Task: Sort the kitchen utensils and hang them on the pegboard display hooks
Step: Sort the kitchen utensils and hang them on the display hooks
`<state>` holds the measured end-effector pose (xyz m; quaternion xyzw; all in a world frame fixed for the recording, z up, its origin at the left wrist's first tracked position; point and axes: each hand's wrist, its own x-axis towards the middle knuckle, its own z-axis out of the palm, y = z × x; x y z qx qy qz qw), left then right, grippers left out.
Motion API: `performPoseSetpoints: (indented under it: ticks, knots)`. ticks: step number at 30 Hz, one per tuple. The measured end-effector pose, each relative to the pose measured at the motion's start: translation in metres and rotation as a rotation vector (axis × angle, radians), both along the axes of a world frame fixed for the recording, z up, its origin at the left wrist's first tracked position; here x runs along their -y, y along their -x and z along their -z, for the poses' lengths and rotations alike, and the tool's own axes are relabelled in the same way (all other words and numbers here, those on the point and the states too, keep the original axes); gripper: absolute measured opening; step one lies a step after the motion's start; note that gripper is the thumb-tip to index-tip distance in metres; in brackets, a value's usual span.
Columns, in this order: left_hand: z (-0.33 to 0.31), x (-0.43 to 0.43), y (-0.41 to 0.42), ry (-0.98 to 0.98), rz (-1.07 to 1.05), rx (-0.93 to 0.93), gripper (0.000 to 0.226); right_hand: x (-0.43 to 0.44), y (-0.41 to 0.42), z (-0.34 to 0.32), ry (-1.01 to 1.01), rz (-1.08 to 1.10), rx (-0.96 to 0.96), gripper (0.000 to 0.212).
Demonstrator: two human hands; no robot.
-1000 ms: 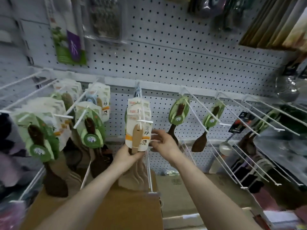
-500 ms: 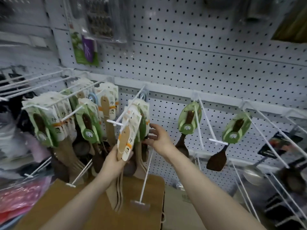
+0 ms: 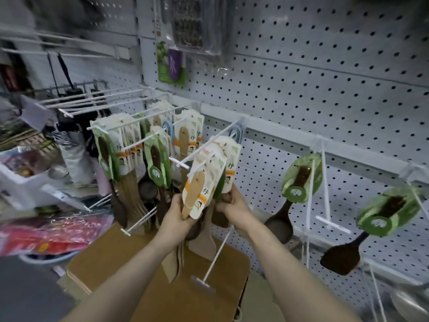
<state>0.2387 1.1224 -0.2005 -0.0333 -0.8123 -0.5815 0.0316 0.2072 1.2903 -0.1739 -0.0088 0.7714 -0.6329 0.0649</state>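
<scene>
My left hand (image 3: 177, 214) grips a light wooden spatula on a white card (image 3: 202, 182) at its lower end; the card hangs near the tip of a white hook (image 3: 204, 147). Behind it on the same hook hang more white-carded utensils (image 3: 228, 163), and my right hand (image 3: 232, 205) holds their lower parts, fingers curled around a dark handle. Left of these, other hooks carry several carded wooden spatulas (image 3: 125, 145) and a dark spoon on a green card (image 3: 157, 163). Two dark utensils on green cards (image 3: 301, 175) (image 3: 385, 210) hang to the right on the white pegboard (image 3: 325, 66).
A brown cardboard box (image 3: 130, 259) sits under my forearms. A bare white hook (image 3: 216, 252) juts out low between my arms. Pink plastic bags (image 3: 53, 231) and a white bin (image 3: 16, 182) lie at left. A packaged grater (image 3: 192, 26) hangs above.
The view has swung right to left, so the hooks sit further right in frame. My left hand has tilted the front carded spatula outward near the hook tip; my right hand moved onto the cards behind.
</scene>
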Motion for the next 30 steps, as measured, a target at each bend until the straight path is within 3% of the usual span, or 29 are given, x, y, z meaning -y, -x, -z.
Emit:
performPoseSetpoints:
  ticks: [2,11,17,21,27,30]
  knots:
    - [0.003,-0.004,0.003,-0.033,-0.004,0.028,0.053,-0.007,-0.003,0.002,0.025,-0.028,0.008,0.062]
    - [0.005,-0.022,0.007,-0.061,0.054,0.135,0.034,-0.034,-0.002,0.003,-0.053,-0.024,-0.042,0.049]
    - [0.006,-0.013,0.005,-0.076,-0.008,0.097,0.016,-0.031,-0.001,0.005,0.046,0.047,-0.014,0.037]
    - [0.000,-0.007,0.000,-0.128,0.058,0.137,0.019,-0.027,-0.003,0.006,0.039,-0.148,0.052,0.057]
    - [-0.009,-0.003,-0.012,-0.211,0.136,0.146,0.025,-0.022,-0.006,0.011,-0.014,-0.230,0.077,0.049]
    - [-0.014,-0.005,-0.017,-0.212,0.191,0.152,0.028,-0.021,-0.008,0.012,-0.152,-0.237,0.046,0.052]
